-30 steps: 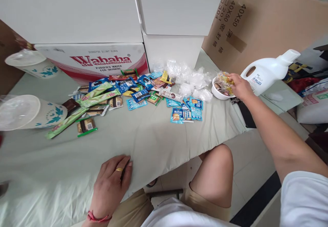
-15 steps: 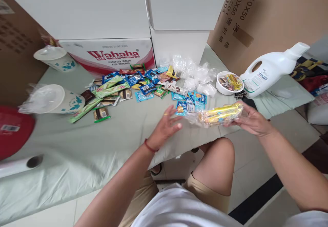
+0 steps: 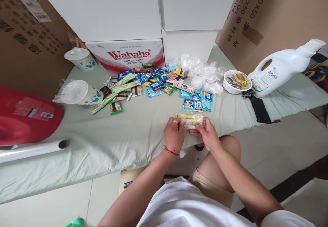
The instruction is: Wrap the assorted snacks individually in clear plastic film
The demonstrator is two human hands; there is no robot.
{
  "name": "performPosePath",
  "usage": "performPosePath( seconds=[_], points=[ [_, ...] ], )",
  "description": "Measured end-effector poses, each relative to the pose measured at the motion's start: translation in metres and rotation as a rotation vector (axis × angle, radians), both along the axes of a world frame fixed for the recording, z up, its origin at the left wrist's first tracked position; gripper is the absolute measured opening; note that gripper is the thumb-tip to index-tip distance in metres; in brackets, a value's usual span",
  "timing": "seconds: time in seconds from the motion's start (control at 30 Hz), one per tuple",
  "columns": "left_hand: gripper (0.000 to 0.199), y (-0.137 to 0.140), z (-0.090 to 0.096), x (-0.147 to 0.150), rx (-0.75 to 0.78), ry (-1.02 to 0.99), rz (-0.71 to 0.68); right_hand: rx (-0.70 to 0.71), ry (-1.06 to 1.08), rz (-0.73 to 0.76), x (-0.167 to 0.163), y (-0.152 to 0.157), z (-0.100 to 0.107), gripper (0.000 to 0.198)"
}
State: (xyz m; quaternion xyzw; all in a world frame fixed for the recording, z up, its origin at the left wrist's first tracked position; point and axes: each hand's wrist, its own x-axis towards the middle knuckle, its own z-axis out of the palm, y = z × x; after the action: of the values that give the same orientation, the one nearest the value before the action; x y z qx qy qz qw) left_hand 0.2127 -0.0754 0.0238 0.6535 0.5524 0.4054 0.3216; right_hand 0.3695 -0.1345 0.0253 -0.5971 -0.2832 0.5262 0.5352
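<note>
Between my two hands is a clear plastic packet of yellow-wrapped snacks (image 3: 191, 121), held just over the table's front edge. My left hand (image 3: 174, 134) is closed on its left end, fingers pinched on the clear wrap. Around the right end my right hand (image 3: 207, 135) is closed, thumb on top. Right beyond the packet lie several blue snack sachets (image 3: 197, 100). Farther back is a heap of mixed wrapped snacks (image 3: 143, 80), with long green sticks (image 3: 115, 92) on its left side.
Crumpled clear plastic bags (image 3: 201, 73) lie behind. On the right are a white bowl of snacks (image 3: 234, 83) and a white detergent bottle (image 3: 279, 68). Paper cups (image 3: 88, 92), a red jug (image 3: 30, 117) and a plastic roll (image 3: 36, 150) occupy the left. A Wahaha carton (image 3: 125, 54) stands at the back.
My right hand has brought the snack packet left and closer to me. My left hand, open and apart before, has closed on its left end. The view has shifted left.
</note>
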Motion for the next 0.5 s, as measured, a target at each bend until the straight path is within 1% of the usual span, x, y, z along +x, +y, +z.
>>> performPosePath(
  seconds=[0.07,0.13,0.2,0.27,0.3,0.37,0.43,0.5],
  points=[
    [0.02,-0.003,-0.007,0.001,0.132,0.178,-0.021,0.058,-0.055,-0.076,-0.021,-0.002,-0.008,0.046],
    [0.027,-0.008,-0.014,0.004,0.212,0.296,-0.046,0.072,-0.13,-0.115,-0.033,-0.006,-0.016,0.043],
    [0.034,-0.016,-0.018,0.008,0.272,0.397,-0.062,0.054,-0.238,-0.112,-0.035,-0.009,-0.022,0.041],
    [0.042,-0.028,-0.02,0.011,0.314,0.502,-0.067,0.04,-0.346,-0.1,-0.032,-0.01,-0.022,0.045],
    [0.046,-0.034,-0.021,0.012,0.331,0.546,-0.069,0.036,-0.39,-0.09,-0.028,-0.01,-0.021,0.05],
    [0.05,-0.043,-0.021,0.012,0.368,0.6,-0.083,0.018,-0.467,-0.052,-0.02,-0.008,-0.015,0.069],
    [0.054,-0.047,-0.022,0.009,0.402,0.625,-0.122,-0.018,-0.537,0.021,-0.01,-0.006,-0.009,0.082],
    [0.057,-0.048,-0.025,0.006,0.421,0.647,-0.181,-0.029,-0.562,0.106,-0.003,-0.005,-0.006,0.079]
  ],
)
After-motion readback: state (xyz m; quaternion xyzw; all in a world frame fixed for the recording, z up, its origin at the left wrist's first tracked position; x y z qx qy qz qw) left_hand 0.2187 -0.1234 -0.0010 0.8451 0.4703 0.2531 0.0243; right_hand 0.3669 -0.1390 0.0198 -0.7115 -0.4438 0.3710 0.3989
